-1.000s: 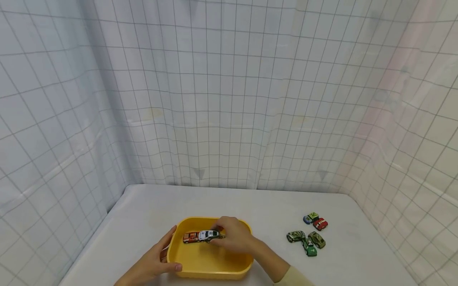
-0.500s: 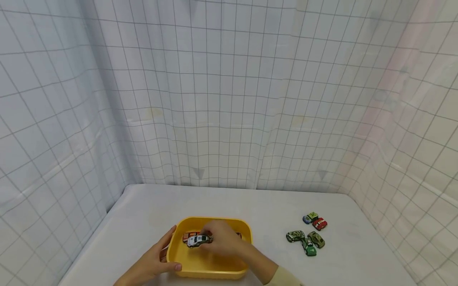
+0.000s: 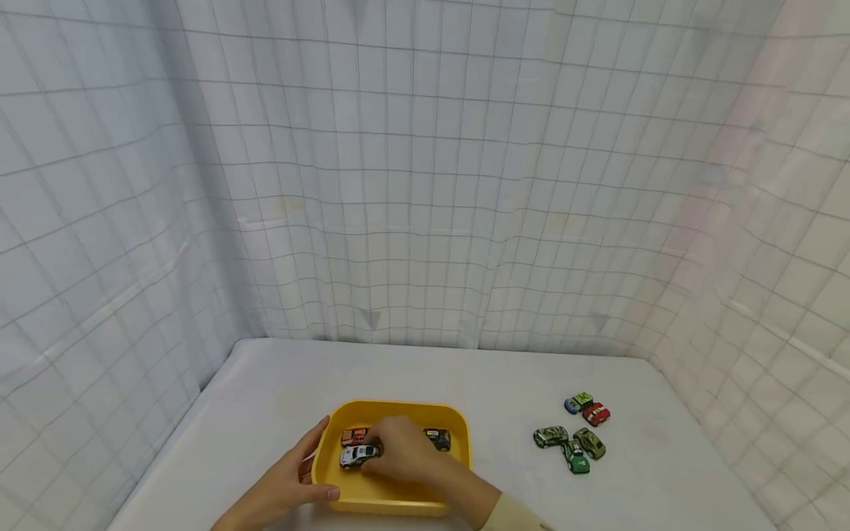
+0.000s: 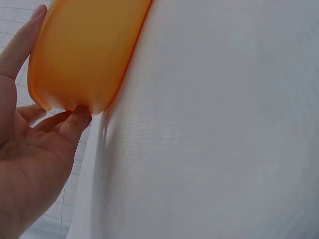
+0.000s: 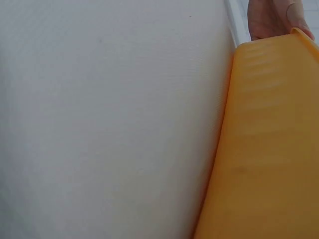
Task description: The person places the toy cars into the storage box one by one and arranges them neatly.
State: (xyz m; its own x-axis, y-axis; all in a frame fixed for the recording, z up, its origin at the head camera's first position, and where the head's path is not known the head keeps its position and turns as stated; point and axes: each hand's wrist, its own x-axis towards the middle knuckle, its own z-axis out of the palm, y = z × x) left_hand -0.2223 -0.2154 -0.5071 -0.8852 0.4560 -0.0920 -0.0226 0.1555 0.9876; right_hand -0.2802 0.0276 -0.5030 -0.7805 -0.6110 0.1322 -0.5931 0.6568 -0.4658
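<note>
In the head view, a yellow plastic tray (image 3: 364,488) stands at the front of the table. My left hand (image 3: 292,472) holds its left end, thumb at the near corner and fingers along the outer side; the left wrist view shows fingertips against the tray wall (image 4: 89,55). Inside the tray, my right hand (image 3: 406,451) pinches a white toy car (image 3: 353,458), just in front of an orange toy car (image 3: 353,436). A black toy car (image 3: 438,439) sits by the right end, partly behind the hand. The right wrist view shows only the tray's outer wall (image 5: 264,144) and the left hand (image 5: 271,17).
To the tray's right on the white table (image 3: 491,391) lie several toy cars: a blue-green one (image 3: 578,402), a red one (image 3: 596,414), two camouflage ones (image 3: 550,436) and a green one (image 3: 575,458). A gridded white curtain (image 3: 425,221) surrounds the table.
My right hand has drawn the white car left and toward me, from beside the orange car's right end to in front of it. The black car has come into view. My left hand stays put.
</note>
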